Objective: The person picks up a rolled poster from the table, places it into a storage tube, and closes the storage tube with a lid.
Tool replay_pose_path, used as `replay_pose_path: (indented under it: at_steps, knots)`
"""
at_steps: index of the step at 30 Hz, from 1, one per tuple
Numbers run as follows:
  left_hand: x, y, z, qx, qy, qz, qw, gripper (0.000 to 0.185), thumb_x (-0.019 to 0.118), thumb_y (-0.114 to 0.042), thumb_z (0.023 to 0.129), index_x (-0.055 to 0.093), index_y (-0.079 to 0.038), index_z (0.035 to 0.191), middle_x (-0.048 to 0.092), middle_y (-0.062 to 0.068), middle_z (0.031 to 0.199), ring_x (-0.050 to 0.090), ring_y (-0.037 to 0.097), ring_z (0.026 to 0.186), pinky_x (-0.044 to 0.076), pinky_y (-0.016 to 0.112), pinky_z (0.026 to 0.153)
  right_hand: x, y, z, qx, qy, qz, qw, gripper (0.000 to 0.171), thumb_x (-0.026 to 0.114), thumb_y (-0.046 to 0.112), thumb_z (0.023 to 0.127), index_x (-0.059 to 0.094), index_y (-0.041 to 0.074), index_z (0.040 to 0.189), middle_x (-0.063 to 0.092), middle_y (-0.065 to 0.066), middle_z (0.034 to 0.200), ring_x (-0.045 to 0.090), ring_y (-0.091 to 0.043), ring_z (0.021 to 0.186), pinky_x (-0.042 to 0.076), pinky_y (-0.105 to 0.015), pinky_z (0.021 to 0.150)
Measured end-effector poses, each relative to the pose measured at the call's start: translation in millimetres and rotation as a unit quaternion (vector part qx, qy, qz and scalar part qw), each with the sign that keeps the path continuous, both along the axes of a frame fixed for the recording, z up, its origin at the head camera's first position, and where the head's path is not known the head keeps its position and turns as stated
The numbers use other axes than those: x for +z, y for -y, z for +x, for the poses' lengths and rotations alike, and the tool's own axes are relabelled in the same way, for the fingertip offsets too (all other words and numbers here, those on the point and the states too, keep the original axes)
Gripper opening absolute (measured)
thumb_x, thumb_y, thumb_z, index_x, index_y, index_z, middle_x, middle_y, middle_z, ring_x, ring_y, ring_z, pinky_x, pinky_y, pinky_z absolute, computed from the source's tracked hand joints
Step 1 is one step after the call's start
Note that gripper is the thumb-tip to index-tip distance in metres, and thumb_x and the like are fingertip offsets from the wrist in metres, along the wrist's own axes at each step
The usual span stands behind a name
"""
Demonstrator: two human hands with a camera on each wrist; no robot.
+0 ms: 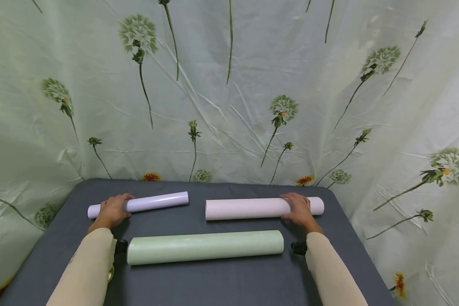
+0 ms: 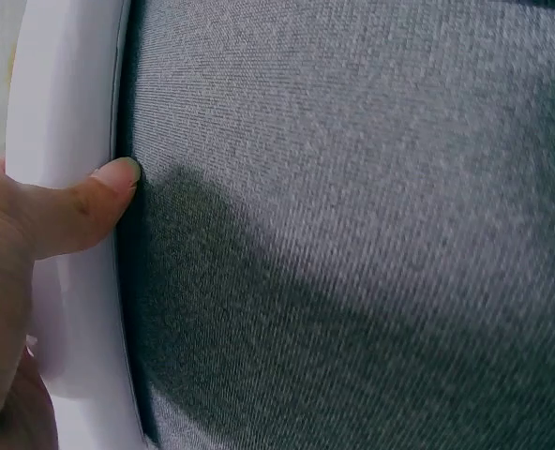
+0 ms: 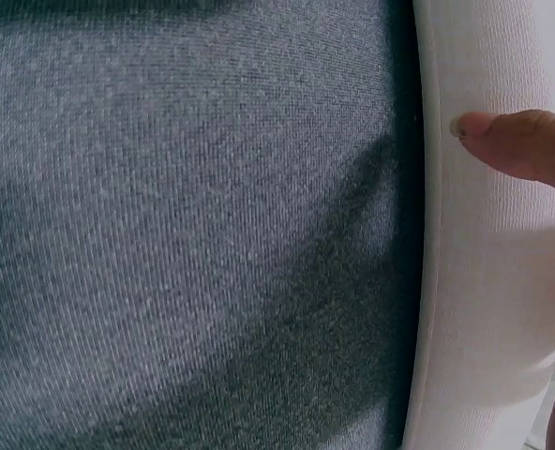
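Note:
At the back left of the table a slim lavender wallpaper roll [image 1: 160,201] lies on its side, and my left hand [image 1: 112,211] grips it near its left end. In the left wrist view the thumb [image 2: 85,214] lies across the roll, its tip at the edge by the cloth. My right hand [image 1: 300,212] holds a thicker pale pink wallpaper roll [image 1: 245,209] toward its right end. The right wrist view has that thumb [image 3: 521,145] on the roll's finely ribbed surface. Most of the other fingers are hidden in both wrist views.
Between my forearms, closer to me, a long pale green wallpaper roll [image 1: 206,247] lies on the dark grey table cloth [image 1: 214,282]. Behind the table's back edge hangs a pale curtain [image 1: 229,106] with dandelion prints, which continues along both sides.

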State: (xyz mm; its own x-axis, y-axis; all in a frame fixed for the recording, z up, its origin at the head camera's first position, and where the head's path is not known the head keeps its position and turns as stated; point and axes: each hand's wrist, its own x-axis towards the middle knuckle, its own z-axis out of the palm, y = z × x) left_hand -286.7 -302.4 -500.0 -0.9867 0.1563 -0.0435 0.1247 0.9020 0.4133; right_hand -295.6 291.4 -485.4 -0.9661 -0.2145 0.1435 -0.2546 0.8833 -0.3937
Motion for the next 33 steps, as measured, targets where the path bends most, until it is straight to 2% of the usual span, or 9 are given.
replay_pose_path:
  at_steps: [9, 20, 25, 33]
  knots:
    - [-2.6, -2.5, 1.9, 0.009, -0.01, 0.023, 0.9997, 0.046, 0.075, 0.001, 0.075, 0.053, 0.003, 0.116, 0.054, 0.034, 0.118, 0.046, 0.053, 0.105, 0.025, 0.066, 0.088, -6.1, 0.9, -4.3, -0.001, 0.01, 0.023, 1.0, 0.068, 0.088, 0.003, 0.061, 0.061, 0.001, 0.123, 0.059, -0.02, 0.124, 0.048, -0.04, 0.12, 0.025, -0.062, 0.097]
    - [-1.9, -2.2, 3.6, 0.01, -0.013, 0.0, 0.9999, 0.047, 0.074, -0.002, 0.076, 0.057, 0.008, 0.119, 0.054, 0.034, 0.116, 0.047, 0.054, 0.107, 0.028, 0.065, 0.087, -6.6, 3.7, -3.2, 0.003, 0.015, 0.027, 1.0, 0.069, 0.087, 0.002, 0.062, 0.06, 0.003, 0.125, 0.057, -0.021, 0.126, 0.046, -0.04, 0.122, 0.023, -0.063, 0.098]
    - [0.0, -2.7, 4.9, 0.012, -0.013, 0.004, 0.9998, 0.047, 0.074, -0.001, 0.075, 0.058, 0.009, 0.118, 0.056, 0.035, 0.115, 0.048, 0.055, 0.107, 0.03, 0.066, 0.087, -10.2, 2.4, -4.2, 0.003, 0.007, 0.019, 1.0, 0.068, 0.087, 0.003, 0.062, 0.061, 0.002, 0.124, 0.057, -0.021, 0.125, 0.045, -0.04, 0.122, 0.022, -0.063, 0.099]
    - [-1.2, -2.3, 4.8, 0.022, -0.003, -0.005, 0.9997, 0.047, 0.075, -0.002, 0.075, 0.059, 0.007, 0.118, 0.058, 0.033, 0.115, 0.05, 0.054, 0.107, 0.029, 0.066, 0.089, -15.9, 2.8, -0.7, -0.003, -0.009, -0.013, 1.0, 0.07, 0.09, 0.004, 0.057, 0.061, 0.002, 0.121, 0.058, -0.021, 0.124, 0.044, -0.041, 0.122, 0.017, -0.06, 0.103]
